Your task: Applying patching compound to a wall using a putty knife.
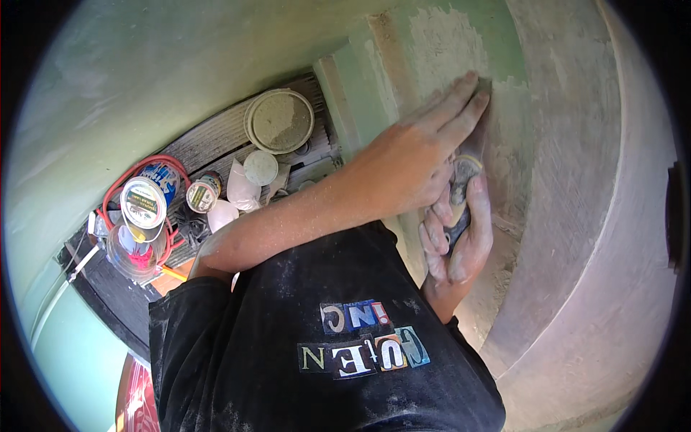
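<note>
My right hand [471,241] is closed round a hand tool [461,189] with a dark, tan-edged grip. A thin grey flat part runs up from it against the wall; its exact kind is hard to make out. My left hand [439,137] reaches across from the left, its fingers stretched out along the upper end of the tool, with the tips touching the flat part. The left thumb is mostly hidden. Both hands are dusted white. Under and beside the tool is a green wall [502,43] with patchy, pale grey filler [450,47].
On a grooved dark surface [216,133] at left stand a round tub [279,121] of greyish material, a blue-and-white can [144,201], a small jar [204,191], white cups and a clear container [133,255]. A red hose [115,187] curls round the can. A grey curved wall band [568,180] rises at right.
</note>
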`<state>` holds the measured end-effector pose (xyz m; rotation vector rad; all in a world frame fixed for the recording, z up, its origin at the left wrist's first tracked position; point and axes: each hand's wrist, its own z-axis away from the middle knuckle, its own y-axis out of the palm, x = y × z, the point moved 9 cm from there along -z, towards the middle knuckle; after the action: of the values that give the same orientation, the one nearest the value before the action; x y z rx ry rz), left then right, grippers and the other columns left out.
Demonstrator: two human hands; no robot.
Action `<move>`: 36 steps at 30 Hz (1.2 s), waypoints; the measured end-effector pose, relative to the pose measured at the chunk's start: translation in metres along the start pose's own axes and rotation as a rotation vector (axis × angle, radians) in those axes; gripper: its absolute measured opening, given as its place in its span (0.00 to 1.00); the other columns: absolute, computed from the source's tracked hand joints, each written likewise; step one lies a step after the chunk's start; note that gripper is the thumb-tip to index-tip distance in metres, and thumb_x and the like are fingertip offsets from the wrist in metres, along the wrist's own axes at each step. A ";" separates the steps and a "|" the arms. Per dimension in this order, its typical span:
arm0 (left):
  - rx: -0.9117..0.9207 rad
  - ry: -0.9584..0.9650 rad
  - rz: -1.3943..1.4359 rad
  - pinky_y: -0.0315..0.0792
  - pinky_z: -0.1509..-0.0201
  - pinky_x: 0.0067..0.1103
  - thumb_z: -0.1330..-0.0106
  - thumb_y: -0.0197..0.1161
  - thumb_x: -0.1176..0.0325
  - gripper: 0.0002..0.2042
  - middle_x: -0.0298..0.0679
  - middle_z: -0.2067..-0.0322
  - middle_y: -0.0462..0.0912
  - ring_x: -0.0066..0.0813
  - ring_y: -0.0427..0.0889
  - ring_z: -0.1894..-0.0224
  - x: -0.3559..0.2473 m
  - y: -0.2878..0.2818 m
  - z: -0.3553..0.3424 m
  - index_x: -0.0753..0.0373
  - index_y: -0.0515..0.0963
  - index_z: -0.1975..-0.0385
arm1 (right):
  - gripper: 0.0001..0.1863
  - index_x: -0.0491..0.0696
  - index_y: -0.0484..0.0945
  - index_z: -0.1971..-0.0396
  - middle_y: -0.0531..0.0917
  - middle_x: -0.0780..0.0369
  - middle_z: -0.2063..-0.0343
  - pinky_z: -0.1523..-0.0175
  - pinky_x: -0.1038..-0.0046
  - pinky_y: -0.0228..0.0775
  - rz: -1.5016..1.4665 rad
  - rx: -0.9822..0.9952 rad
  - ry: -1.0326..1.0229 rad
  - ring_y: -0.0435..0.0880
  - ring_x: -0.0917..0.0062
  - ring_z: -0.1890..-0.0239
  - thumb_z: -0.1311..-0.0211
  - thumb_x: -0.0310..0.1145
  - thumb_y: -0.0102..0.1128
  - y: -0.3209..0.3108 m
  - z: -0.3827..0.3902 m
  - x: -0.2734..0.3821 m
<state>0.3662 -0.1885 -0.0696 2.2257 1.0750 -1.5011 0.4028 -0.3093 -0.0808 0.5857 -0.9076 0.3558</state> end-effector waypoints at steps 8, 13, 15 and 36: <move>-0.004 0.001 -0.058 0.71 0.33 0.32 0.43 0.57 0.82 0.39 0.51 0.27 0.60 0.54 0.68 0.31 0.006 -0.009 -0.006 0.59 0.60 0.26 | 0.14 0.49 0.70 0.49 0.68 0.66 0.79 0.88 0.86 0.49 -0.076 0.085 0.018 0.59 0.87 0.90 0.19 0.43 0.42 0.006 -0.012 -0.005; -0.012 0.065 -0.011 0.71 0.31 0.34 0.44 0.58 0.83 0.41 0.49 0.25 0.57 0.54 0.67 0.29 -0.004 0.010 0.010 0.58 0.58 0.25 | 0.16 0.47 0.69 0.46 0.69 0.66 0.79 0.87 0.86 0.48 0.022 0.073 -0.025 0.58 0.87 0.91 0.19 0.43 0.41 -0.012 0.006 -0.005; -0.015 0.030 -0.024 0.70 0.31 0.34 0.44 0.58 0.82 0.41 0.50 0.25 0.56 0.54 0.66 0.29 -0.007 0.011 0.012 0.59 0.58 0.25 | 0.17 0.45 0.70 0.48 0.68 0.66 0.79 0.88 0.86 0.48 0.028 0.024 -0.013 0.57 0.87 0.91 0.20 0.43 0.41 -0.013 0.007 -0.001; 0.019 0.031 -0.012 0.70 0.30 0.33 0.48 0.58 0.85 0.43 0.47 0.25 0.58 0.51 0.66 0.28 0.002 0.003 0.007 0.56 0.60 0.25 | 0.17 0.47 0.68 0.45 0.68 0.66 0.81 0.87 0.86 0.49 -0.011 0.031 -0.022 0.59 0.88 0.91 0.19 0.43 0.41 -0.008 0.000 -0.015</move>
<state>0.3638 -0.1936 -0.0754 2.2668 1.0897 -1.4924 0.3986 -0.3159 -0.0955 0.6245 -0.9212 0.3545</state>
